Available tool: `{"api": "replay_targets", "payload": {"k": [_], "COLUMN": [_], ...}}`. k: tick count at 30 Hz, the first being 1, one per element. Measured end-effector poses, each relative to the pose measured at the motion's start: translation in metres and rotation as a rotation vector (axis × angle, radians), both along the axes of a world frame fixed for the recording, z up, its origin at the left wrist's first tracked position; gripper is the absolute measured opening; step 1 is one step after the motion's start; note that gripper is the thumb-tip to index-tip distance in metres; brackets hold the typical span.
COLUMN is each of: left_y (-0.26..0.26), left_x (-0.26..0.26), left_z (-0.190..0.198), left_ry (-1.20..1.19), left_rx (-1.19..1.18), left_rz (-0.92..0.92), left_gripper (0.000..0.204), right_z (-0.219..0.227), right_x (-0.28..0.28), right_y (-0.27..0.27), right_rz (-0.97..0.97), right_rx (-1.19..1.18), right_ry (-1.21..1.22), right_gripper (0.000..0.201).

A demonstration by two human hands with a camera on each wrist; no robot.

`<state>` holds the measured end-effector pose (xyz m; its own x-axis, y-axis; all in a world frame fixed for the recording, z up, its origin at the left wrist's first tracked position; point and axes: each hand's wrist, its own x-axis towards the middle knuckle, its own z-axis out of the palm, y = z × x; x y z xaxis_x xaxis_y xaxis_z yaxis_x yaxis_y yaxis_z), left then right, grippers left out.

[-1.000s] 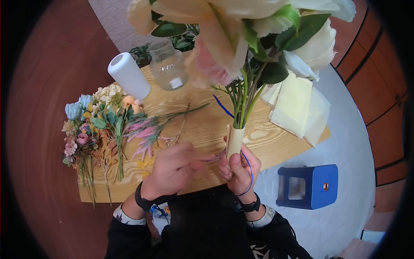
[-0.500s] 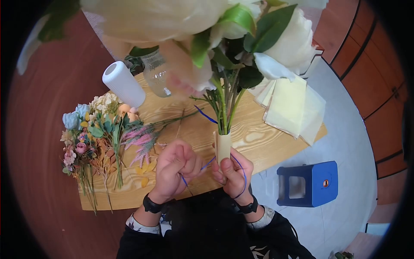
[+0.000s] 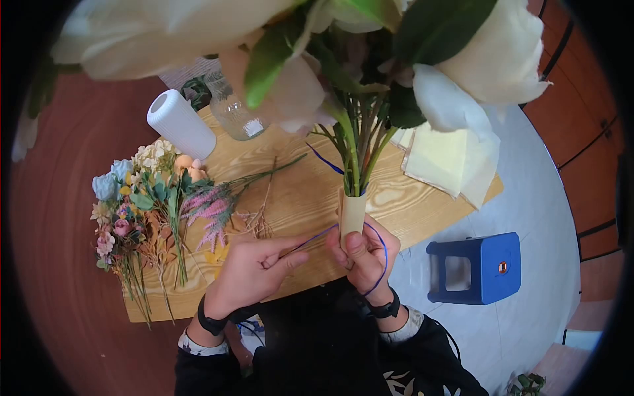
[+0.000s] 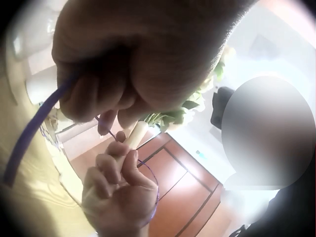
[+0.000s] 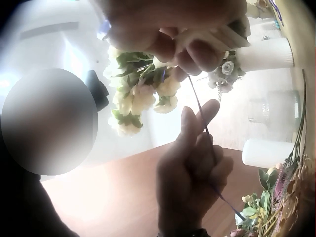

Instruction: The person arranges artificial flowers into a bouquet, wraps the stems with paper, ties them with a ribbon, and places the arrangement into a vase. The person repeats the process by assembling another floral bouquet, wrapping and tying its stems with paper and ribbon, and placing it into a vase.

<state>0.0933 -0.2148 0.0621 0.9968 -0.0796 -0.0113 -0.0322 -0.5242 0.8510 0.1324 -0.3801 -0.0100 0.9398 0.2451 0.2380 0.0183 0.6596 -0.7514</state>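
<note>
My right hand (image 3: 375,261) grips a cream paper sleeve (image 3: 352,214) wrapped round the green stems (image 3: 360,155) of an upright bouquet. Large pale artificial flowers (image 3: 498,56) and dark leaves spread above it. A thin blue-purple ribbon (image 3: 385,257) loops past the right wrist, meets the sleeve and runs leftward to my left hand (image 3: 247,274). Curled fingers of that hand hold the ribbon, while its thumb and index finger extend toward the sleeve. In the left wrist view, a stretch of ribbon (image 4: 29,131) trails out of the left hand. Another ribbon end (image 3: 325,158) sticks out beside the stems.
On the wooden table (image 3: 383,191) lie bunches of artificial flowers (image 3: 122,228) and pink sprigs (image 3: 210,210) at left. A white ribbed vase (image 3: 181,124) and a clear glass vase (image 3: 238,115) stand behind. Pale yellow sheets (image 3: 439,158) lie at right; a blue stool (image 3: 475,267) stands on the floor.
My left hand pulled back from the sleeve, drawing the ribbon leftward, and its thumb and index finger have extended. My right hand keeps holding the sleeve; the bouquet shifted slightly as the head view moved.
</note>
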Motion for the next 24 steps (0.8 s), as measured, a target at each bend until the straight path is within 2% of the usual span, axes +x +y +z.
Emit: {"api": "replay_targets", "payload": {"k": [1,2,4,7,13,16,20,22,23,24], "left_y": [0.001,0.004,0.011,0.021,0.029,0.035,0.036,0.02,0.014,0.009], "left_x": [0.0,0.0,0.0,-0.001,-0.003,-0.001,-0.002,-0.007,-0.01,-0.013], "left_z": [0.002,-0.003,-0.016,-0.006,0.009,0.012,0.022,0.033,0.037,0.039], "left_ry": [-0.094,-0.091,-0.37,-0.408,-0.453,-0.494,-0.431,-0.625,-0.624,-0.726], "left_rx": [0.158,0.159,0.076,0.158,0.29,0.276,0.335,0.694,0.693,0.664], "left_rz": [-0.061,-0.066,-0.177,-0.232,-0.238,-0.288,-0.298,0.103,0.103,0.044], "left_gripper": [0.007,0.007,0.006,0.005,0.011,0.013,0.009,0.007,0.007,0.014], "right_z": [0.0,0.0,-0.001,-0.002,-0.002,-0.004,-0.003,-0.004,-0.003,-0.002], "right_x": [-0.002,-0.004,-0.005,-0.004,-0.005,-0.005,-0.007,-0.007,-0.008,-0.009], "right_y": [0.0,0.001,0.002,0.003,0.006,0.007,0.003,0.003,0.006,0.008], "right_rz": [-0.003,0.013,0.029,0.055,-0.021,-0.029,-0.056,-0.067,-0.112,-0.151], "right_rx": [0.001,-0.007,-0.015,0.01,-0.012,-0.004,-0.145,-0.224,-0.233,-0.242], "right_ry": [0.003,0.018,0.033,0.031,0.025,-0.022,-0.032,-0.055,-0.054,-0.054], "right_gripper": [0.043,0.042,0.042,0.042,0.039,0.037,0.029,0.027,0.025,0.023]}}
